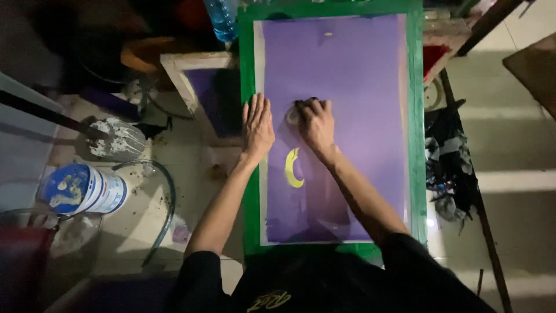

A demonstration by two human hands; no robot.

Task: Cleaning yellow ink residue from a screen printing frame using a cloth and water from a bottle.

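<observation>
A large screen-printing frame with a green border [416, 116] and a purple mesh [353, 81] lies in front of me. A yellow crescent shape [292, 169] shows in the mesh near its middle. My left hand [257, 124] lies flat, fingers apart, on the frame's left edge. My right hand [315, 122] is closed around a small dark object, cloth or sponge I cannot tell, pressed on the mesh over a pale round patch [292, 116] just above the crescent.
A second wooden frame [191, 75] leans to the left. On the dirty floor stand a blue-and-white paint tin [87, 188], a paint-crusted container [119, 139] and a clear bucket [35, 237]. A blue bottle [223, 17] stands at the top. Dark rags [449, 156] lie right.
</observation>
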